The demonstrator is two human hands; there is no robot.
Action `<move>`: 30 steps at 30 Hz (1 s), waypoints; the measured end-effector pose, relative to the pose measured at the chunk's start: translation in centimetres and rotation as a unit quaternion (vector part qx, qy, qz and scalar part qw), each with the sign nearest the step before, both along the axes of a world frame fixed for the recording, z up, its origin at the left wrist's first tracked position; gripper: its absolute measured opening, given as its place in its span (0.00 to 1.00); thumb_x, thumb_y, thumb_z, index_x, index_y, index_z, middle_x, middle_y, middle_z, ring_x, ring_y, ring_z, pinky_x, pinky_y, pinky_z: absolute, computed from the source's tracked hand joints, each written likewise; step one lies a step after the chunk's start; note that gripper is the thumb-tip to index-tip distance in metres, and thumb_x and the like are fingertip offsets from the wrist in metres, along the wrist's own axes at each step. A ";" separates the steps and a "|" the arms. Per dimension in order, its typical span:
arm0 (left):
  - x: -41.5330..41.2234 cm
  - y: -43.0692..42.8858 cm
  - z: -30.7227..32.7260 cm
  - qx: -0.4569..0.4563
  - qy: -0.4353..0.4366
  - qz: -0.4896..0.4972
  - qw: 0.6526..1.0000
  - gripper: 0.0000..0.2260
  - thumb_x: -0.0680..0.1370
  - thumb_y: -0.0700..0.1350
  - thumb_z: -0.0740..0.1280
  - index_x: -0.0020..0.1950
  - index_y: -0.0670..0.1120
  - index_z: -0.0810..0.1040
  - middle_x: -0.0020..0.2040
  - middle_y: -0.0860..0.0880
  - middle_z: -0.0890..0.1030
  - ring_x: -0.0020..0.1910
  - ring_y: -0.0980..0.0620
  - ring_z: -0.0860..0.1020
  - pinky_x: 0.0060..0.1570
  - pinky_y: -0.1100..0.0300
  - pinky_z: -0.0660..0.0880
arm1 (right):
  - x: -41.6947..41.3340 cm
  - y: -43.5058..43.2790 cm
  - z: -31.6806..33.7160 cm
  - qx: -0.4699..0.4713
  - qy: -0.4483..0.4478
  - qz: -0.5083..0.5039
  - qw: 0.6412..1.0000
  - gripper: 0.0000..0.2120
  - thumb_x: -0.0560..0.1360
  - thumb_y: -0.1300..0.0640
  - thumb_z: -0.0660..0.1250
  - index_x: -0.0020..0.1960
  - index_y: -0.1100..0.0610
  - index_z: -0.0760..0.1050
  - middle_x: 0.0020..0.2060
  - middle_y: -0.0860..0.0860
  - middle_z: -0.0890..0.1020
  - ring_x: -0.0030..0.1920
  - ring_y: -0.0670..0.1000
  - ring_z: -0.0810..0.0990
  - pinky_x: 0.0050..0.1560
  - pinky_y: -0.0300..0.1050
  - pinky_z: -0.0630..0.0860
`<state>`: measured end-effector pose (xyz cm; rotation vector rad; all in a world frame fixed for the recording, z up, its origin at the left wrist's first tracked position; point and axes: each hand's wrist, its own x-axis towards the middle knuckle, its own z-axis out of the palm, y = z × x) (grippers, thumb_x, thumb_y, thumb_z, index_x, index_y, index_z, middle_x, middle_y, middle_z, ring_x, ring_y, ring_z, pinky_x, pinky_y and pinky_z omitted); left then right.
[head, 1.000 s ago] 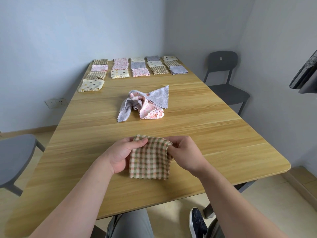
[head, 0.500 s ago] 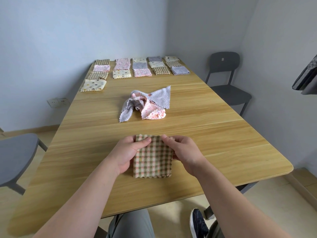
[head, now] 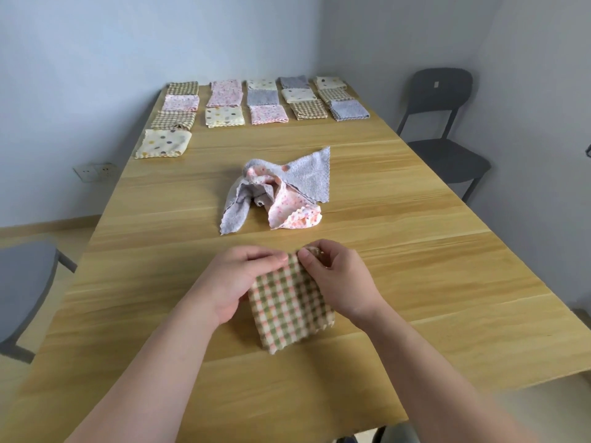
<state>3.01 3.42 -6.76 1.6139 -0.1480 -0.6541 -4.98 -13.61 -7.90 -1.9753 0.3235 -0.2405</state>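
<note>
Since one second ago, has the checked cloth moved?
Yes. The checked cloth has turned anticlockwise: its near edge, earlier parallel to the seams of the table, now slants up to the right.

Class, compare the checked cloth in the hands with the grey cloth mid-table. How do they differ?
The checked cloth is green, pink and cream; the grey cloth is plain. The checked cloth is folded; the grey cloth lies crumpled, tangled with a pink cloth. The left hand and right hand pinch the checked cloth's far edge; neither touches the grey cloth. Both rest on the table.
</note>
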 end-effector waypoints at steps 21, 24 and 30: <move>-0.4 19.9 27.4 0.127 -0.057 -0.016 0.990 0.08 0.77 0.42 0.74 0.56 0.44 0.84 0.47 0.46 0.87 0.46 0.50 0.86 0.41 0.60 0.82 | 4.7 14.5 26.8 -0.123 0.027 0.147 0.981 0.08 0.81 0.45 0.65 0.52 0.50 0.76 0.39 0.47 0.81 0.40 0.41 0.77 0.39 0.34 0.69; -0.5 25.8 28.5 0.104 -0.039 -0.038 0.993 0.10 0.78 0.41 0.72 0.59 0.43 0.83 0.50 0.46 0.87 0.48 0.51 0.86 0.44 0.62 0.81 | 4.1 20.4 27.2 -0.122 0.016 0.130 0.984 0.07 0.82 0.46 0.64 0.51 0.48 0.74 0.37 0.43 0.79 0.39 0.40 0.77 0.37 0.31 0.68; -1.2 37.3 29.8 -0.099 0.177 0.041 0.978 0.23 0.71 0.45 0.76 0.64 0.38 0.80 0.60 0.43 0.84 0.60 0.46 0.82 0.61 0.52 0.78 | 3.2 33.9 29.2 -0.079 -0.011 0.052 0.995 0.06 0.83 0.45 0.61 0.51 0.46 0.72 0.39 0.41 0.79 0.41 0.41 0.77 0.37 0.29 0.67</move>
